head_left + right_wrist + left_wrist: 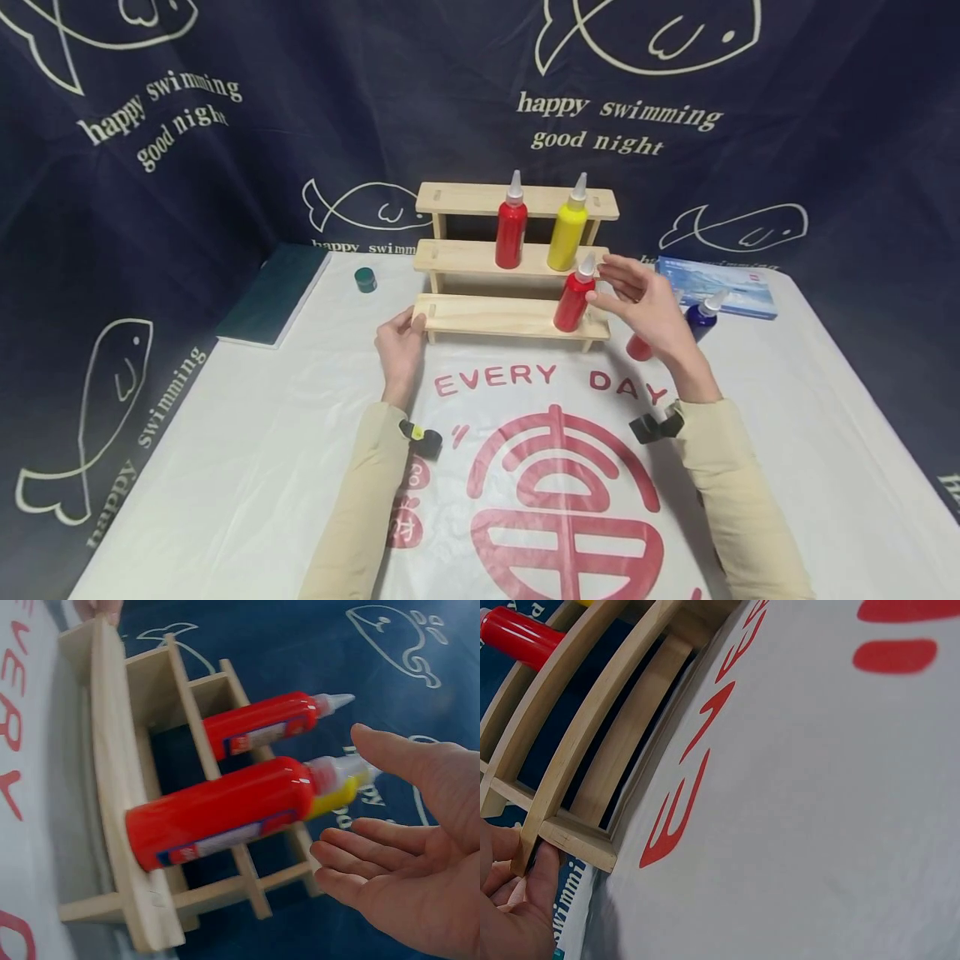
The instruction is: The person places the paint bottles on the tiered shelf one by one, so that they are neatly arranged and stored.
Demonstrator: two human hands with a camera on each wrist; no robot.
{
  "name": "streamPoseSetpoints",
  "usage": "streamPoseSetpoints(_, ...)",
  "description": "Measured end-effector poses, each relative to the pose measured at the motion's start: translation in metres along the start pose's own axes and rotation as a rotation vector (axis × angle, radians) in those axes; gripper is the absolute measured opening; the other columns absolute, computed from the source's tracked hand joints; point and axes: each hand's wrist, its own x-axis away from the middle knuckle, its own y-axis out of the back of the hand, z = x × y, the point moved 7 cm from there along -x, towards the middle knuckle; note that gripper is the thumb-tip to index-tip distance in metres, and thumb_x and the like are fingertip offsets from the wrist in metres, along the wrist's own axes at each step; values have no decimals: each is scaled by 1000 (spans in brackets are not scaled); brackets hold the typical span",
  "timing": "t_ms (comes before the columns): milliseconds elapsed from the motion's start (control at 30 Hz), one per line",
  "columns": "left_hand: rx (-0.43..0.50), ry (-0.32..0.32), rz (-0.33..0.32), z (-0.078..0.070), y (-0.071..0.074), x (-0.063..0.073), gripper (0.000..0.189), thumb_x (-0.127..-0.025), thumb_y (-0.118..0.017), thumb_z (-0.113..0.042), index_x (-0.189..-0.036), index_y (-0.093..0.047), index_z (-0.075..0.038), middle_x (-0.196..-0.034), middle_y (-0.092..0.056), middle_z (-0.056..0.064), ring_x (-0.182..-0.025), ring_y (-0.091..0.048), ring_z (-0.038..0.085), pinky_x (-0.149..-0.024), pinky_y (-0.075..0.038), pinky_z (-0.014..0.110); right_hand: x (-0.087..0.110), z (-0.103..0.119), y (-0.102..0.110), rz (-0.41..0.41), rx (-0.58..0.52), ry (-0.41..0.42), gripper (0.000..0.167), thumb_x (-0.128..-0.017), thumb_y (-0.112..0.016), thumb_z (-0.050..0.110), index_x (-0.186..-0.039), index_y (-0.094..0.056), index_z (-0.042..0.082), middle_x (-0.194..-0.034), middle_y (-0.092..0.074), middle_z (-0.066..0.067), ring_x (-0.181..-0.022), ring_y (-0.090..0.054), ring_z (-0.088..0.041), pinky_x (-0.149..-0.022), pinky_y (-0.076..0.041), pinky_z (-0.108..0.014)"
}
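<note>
A three-tier wooden shelf rack (487, 312) stands on the table. My left hand (400, 346) pinches the left end of its lowest board; the left wrist view shows the fingers (546, 874) on that end. On the lowest board, toward the right, a red squeeze bottle (572, 304) with a clear pointed nozzle stands upright. My right hand (648, 308) is just right of this bottle, thumb and fingers spread, its palm (420, 892) holding nothing in the right wrist view. Another red bottle (512, 236) and a yellow bottle (567, 237) stand on the middle board.
Behind my right hand are a blue bottle (703, 318) and a partly hidden red one (639, 347). A flat blue box (720, 287) lies at the back right. To the rack's left are a small green jar (366, 280) and a dark green book (273, 296).
</note>
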Motion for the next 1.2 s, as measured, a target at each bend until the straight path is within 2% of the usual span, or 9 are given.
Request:
streamPoseSetpoints(200,6,-16,-2,0,1,-1,37,-94,-62,-11,-127,-60,5,-123,-65,22,-110,-66,27,-88,-58,23,10,6,20,-44,-54,8,66,-91,-69,14,-148,-38,4,-144,-49,-19,-133,-48,-27,-110,-41,-21)
streamPoseSetpoints(367,-7,-17,-7,0,1,0,36,-94,-62,-11,-127,-60,5,-122,-65,22,-110,-67,27,-88,-58,23,16,5,37,-90,-171,31,64,-91,-68,9,-148,-39,4,-140,-53,-8,-128,-52,-14,-94,-49,-9)
streamPoseSetpoints(433,-9,-18,-6,0,1,0,36,-94,-62,-11,-127,-60,5,-121,-65,23,-109,-67,27,-87,-58,23,18,5,43,-111,-221,52,64,-90,-69,6,-147,-40,3,-136,-56,-3,-125,-53,-10,-90,-50,-7)
streamPoseSetpoints(533,-10,-17,-3,0,1,0,37,-94,-62,-11,-127,-60,5,-121,-65,23,-109,-67,27,-88,-58,23,22,6,53,-147,-256,81,63,-89,-69,5,-145,-42,3,-132,-58,2,-120,-54,-5,-91,-50,-7)
streamPoseSetpoints(767,-39,-16,-10,0,1,0,36,-94,-62,-13,-127,-61,3,-124,-64,20,-110,-66,26,-88,-58,24,27,4,75,-216,-346,129,58,-88,-69,-2,-142,-47,4,-124,-62,7,-120,-56,-5,-96,-47,-8)
streamPoseSetpoints(833,-43,-14,-12,0,1,0,36,-94,-62,-13,-127,-62,2,-125,-64,20,-111,-66,26,-88,-58,25,29,3,83,-252,-317,139,58,-87,-69,-2,-141,-49,3,-123,-63,8,-120,-57,-6,-98,-46,-9)
streamPoseSetpoints(933,-45,-14,-16,-1,1,0,35,-94,-62,-12,-126,-62,2,-125,-64,21,-110,-66,26,-89,-58,25,31,-2,96,-333,-159,108,59,-86,-70,0,-141,-50,7,-127,-63,7,-124,-55,-9,-102,-43,-10)
streamPoseSetpoints(1033,-41,-15,-20,-1,1,0,35,-94,-62,-12,-126,-62,3,-124,-64,21,-110,-66,26,-89,-58,25,32,-11,106,-394,4,38,61,-88,-71,5,-144,-47,10,-137,-58,1,-129,-51,-12,-108,-38,-13)
streamPoseSetpoints(1200,-48,-12,-19,-1,1,1,35,-94,-63,-12,-126,-62,3,-124,-64,21,-110,-67,26,-88,-59,25,35,-29,115,-422,65,-62,63,-90,-69,11,-147,-43,12,-146,-51,-8,-134,-47,-15,-110,-36,-13)
